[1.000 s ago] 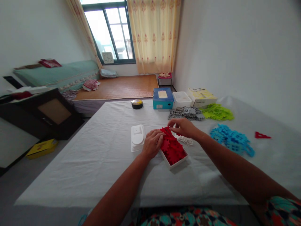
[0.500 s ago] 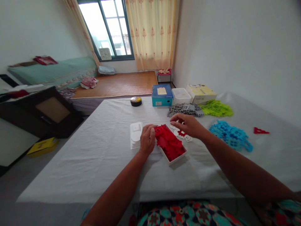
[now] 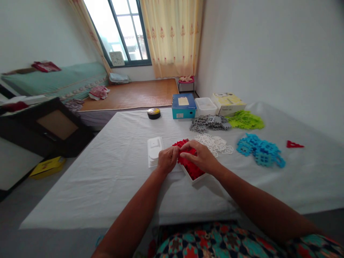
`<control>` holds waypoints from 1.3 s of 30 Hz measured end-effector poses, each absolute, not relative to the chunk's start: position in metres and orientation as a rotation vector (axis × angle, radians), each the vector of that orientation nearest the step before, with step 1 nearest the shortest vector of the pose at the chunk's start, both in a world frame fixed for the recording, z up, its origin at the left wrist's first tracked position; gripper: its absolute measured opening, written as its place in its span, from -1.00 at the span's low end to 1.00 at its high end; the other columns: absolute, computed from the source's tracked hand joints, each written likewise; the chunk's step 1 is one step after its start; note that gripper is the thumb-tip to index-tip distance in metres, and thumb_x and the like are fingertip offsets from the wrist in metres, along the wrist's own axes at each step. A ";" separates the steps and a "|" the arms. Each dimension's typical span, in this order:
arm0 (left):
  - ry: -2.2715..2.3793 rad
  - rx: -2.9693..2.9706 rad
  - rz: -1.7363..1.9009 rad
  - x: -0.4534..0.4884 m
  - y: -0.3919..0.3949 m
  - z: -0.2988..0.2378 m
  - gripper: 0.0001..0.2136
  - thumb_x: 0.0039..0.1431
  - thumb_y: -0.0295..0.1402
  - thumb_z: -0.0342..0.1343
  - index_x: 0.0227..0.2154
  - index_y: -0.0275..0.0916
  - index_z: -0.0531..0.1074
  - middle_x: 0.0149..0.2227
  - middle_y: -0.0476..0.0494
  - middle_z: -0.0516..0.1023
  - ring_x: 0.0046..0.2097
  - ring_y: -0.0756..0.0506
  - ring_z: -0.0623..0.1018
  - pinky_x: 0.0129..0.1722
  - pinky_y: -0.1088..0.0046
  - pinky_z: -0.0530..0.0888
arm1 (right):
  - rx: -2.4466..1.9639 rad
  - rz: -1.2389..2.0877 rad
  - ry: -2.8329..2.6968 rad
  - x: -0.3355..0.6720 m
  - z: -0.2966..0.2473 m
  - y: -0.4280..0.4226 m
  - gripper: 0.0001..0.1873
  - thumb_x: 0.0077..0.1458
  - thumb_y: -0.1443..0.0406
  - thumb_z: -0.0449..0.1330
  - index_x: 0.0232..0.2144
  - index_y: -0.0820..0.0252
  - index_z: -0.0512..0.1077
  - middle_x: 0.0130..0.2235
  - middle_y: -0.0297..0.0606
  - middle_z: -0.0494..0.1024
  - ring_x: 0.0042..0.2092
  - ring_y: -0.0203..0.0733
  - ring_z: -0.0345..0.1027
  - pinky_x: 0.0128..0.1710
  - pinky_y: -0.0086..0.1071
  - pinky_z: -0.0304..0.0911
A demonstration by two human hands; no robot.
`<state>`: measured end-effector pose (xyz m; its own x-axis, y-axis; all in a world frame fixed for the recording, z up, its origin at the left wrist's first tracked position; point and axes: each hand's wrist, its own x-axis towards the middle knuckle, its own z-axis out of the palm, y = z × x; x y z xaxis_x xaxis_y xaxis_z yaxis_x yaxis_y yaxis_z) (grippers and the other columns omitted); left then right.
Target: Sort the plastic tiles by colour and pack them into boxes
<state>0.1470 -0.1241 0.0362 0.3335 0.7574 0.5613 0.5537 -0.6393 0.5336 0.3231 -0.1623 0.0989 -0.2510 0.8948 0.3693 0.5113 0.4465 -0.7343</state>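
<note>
A small white box (image 3: 198, 178) filled with red plastic puzzle pieces (image 3: 191, 167) sits in the middle of the white-covered table (image 3: 107, 179). My left hand (image 3: 167, 159) rests curled against the box's left side, fingers touching the red pieces. My right hand (image 3: 198, 156) lies over the top of the red pieces, fingers bent and pressing on them, meeting the left hand's fingertips. A white lid (image 3: 154, 151) lies just left of my left hand. White lattice pieces (image 3: 215, 142) are spread just beyond my right hand.
Farther right lie blue pieces (image 3: 260, 150), green pieces (image 3: 245, 120), grey pieces (image 3: 208, 123) and a lone red triangle (image 3: 294, 144). A blue box (image 3: 184, 106), clear tub (image 3: 205, 106), yellow box (image 3: 228, 101) and black tape roll (image 3: 153, 113) line the far edge. A bed stands beyond.
My right hand came back from the white pieces and now presses on the red pieces in the box, next to my left hand. The white pieces are uncovered.
</note>
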 end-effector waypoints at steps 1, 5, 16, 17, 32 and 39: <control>1.166 2.335 1.195 0.147 -0.125 0.037 -0.57 0.38 -0.22 -0.27 -0.45 -0.22 0.44 -0.57 -0.03 0.43 -0.52 0.02 0.42 -0.47 0.53 0.31 | -1.193 0.565 -1.876 0.327 0.097 -0.162 -0.86 0.15 0.17 0.18 -0.27 0.06 0.46 -0.20 -0.27 0.53 -0.11 -0.15 0.37 -0.06 -0.23 0.26; 1.221 2.218 1.192 0.139 -0.122 0.043 -0.57 0.37 -0.19 -0.25 -0.36 -0.25 0.48 -0.53 -0.03 0.47 -0.53 0.05 0.43 -0.46 0.55 0.35 | -1.223 0.473 -1.787 0.355 0.094 -0.168 -0.82 0.20 0.17 0.11 -0.23 0.06 0.47 -0.11 -0.21 0.50 -0.03 -0.11 0.32 -0.20 -0.29 0.32; 0.898 1.944 0.562 0.113 -0.114 0.062 -0.79 -0.02 -0.25 0.27 -0.37 -0.28 0.51 -0.31 -0.10 0.58 -0.41 0.02 0.52 -0.41 0.53 0.45 | -1.142 0.648 -2.150 0.390 0.077 -0.193 -0.75 0.12 0.21 0.23 -0.12 0.04 0.48 -0.10 -0.21 0.51 -0.15 -0.19 0.38 -0.26 -0.35 0.32; 0.910 1.958 0.575 0.114 -0.114 0.060 -0.81 -0.01 -0.27 0.26 -0.36 -0.27 0.51 -0.30 -0.09 0.58 -0.40 0.02 0.52 -0.40 0.53 0.45 | -1.146 0.657 -2.144 0.389 0.075 -0.194 -0.78 0.13 0.22 0.23 -0.14 0.07 0.48 -0.14 -0.22 0.52 -0.20 -0.22 0.39 -0.26 -0.35 0.31; 1.190 2.297 1.116 0.120 -0.103 0.045 -0.78 0.26 -0.24 0.03 -0.14 -0.15 0.51 -0.04 -0.16 0.53 0.01 -0.12 0.49 -0.02 0.27 0.48 | -1.218 0.416 -2.020 0.375 0.067 -0.206 -0.77 0.12 0.19 0.23 -0.16 0.09 0.44 -0.16 -0.22 0.51 -0.19 -0.19 0.39 -0.18 -0.30 0.33; 1.082 2.442 1.007 0.128 -0.106 0.038 -0.78 0.27 -0.29 0.03 -0.08 -0.10 0.49 0.03 -0.13 0.49 0.08 -0.13 0.45 0.13 0.17 0.39 | -1.166 0.203 -2.217 0.367 0.068 -0.211 -0.65 -0.03 0.30 0.35 -0.14 0.11 0.47 -0.03 -0.15 0.47 -0.01 -0.03 0.32 -0.01 -0.11 0.29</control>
